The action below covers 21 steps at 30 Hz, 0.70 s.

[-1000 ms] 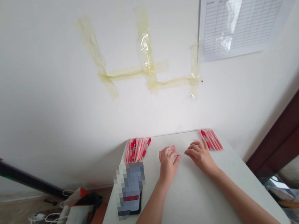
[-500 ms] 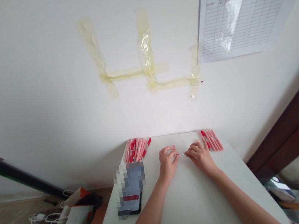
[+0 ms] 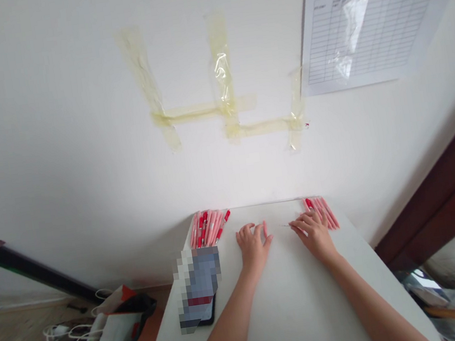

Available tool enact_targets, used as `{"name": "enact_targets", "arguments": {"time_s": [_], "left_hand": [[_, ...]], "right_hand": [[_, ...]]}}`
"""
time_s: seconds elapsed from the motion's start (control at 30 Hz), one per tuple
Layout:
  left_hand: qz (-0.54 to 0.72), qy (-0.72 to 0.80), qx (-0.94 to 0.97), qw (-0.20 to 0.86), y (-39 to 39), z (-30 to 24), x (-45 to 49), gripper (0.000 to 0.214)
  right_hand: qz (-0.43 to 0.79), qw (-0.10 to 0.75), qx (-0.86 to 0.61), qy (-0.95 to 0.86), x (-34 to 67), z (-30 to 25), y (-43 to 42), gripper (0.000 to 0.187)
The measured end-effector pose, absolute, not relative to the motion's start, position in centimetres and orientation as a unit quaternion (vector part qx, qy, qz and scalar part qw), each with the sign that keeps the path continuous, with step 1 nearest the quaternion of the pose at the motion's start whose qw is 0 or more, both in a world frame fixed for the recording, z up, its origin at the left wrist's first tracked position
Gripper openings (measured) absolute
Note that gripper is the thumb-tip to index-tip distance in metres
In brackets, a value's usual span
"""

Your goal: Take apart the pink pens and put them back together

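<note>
The right hand point(image 3: 316, 232) has its fingers curled, with the tips pinched on a thin pale rod point(image 3: 286, 225) that pokes out leftwards just above the desktop. The rod is too slight to make out further. The back of this hand lies against the near ends of a tidy row of pink plastic pens with red tips point(image 3: 327, 214), which sits at the far right corner of the white desk point(image 3: 288, 297).

A little apart, the left hand point(image 3: 253, 244) rests palm down in the far middle of the desk. Its fingers are spread and loose and hold nothing. The rod's free end points toward it without touching it.

At the far left corner lies a looser heap of pink and red plastic pens point(image 3: 208, 227), fanned against the wall. Nearer along the left edge lies a dark flat phone point(image 3: 199, 287), with one end hanging past the edge.

On the wall above are yellowed strips of clear tape point(image 3: 223, 80) and a printed paper grid sheet point(image 3: 368, 26). On the floor to the left slumps a white and orange bag point(image 3: 115, 333).
</note>
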<state>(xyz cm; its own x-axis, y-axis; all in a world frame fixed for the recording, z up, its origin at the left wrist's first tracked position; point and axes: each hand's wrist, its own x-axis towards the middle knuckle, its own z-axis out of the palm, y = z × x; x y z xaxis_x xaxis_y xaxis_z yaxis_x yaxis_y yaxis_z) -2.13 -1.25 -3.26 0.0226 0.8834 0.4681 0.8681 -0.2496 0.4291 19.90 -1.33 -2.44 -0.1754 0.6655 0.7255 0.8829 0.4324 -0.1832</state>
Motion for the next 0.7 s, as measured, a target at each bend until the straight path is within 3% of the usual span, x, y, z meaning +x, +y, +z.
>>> {"name": "enact_targets", "arguments": {"time_s": [0.1, 0.33, 0.7], "left_hand": [[0.323, 0.636, 0.701, 0.007, -1.11, -3.40, -1.90, 0.036], [0.324, 0.649, 0.688, 0.011, -0.98, -3.27, -1.87, 0.006], [0.362, 0.622, 0.692, 0.061, -1.55, -2.66, -2.31, 0.012]], "right_hand": [[-0.140, 0.385, -0.522, -0.748, 20.11, -2.60, -1.21, 0.019], [-0.138, 0.385, -0.519, -0.751, 20.12, -2.85, -1.11, 0.020], [-0.146, 0.382, -0.523, -0.748, 20.28, -3.05, -1.07, 0.021]]}}
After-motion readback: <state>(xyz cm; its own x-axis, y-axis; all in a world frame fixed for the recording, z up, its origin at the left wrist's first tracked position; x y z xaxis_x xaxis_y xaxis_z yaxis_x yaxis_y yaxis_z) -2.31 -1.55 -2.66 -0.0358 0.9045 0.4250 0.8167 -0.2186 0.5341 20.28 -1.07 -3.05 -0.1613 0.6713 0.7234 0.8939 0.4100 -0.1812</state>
